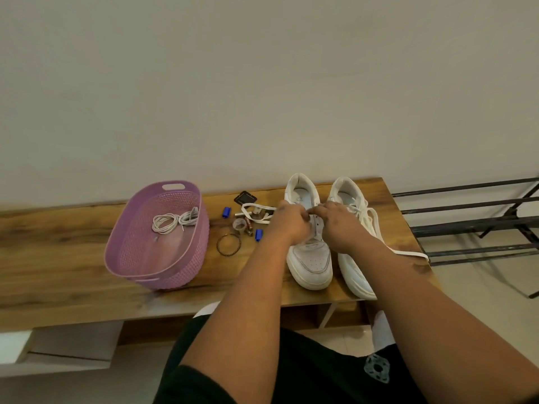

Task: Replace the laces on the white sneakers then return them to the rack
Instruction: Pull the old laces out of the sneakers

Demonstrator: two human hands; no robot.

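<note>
**Both hands working at the laces of a white sneaker**

While the person sits at a long wooden worktop (73,228) set against a pale wall, a black metal rack (472,220) stands to its right. A purple woven basket (122,252) on the worktop holds coiled white laces (172,221). Two white sneakers sit side by side, toes toward the person: the left sneaker (312,258) and the right sneaker (354,269), a loose lace (408,252) trailing from the latter. The left hand (291,221) and right hand (335,220) meet over the left sneaker's eyelets, fingers curled, pinching its lace. A bangle (229,244) and small blue clips (226,212) lie between basket and sneakers.
</note>
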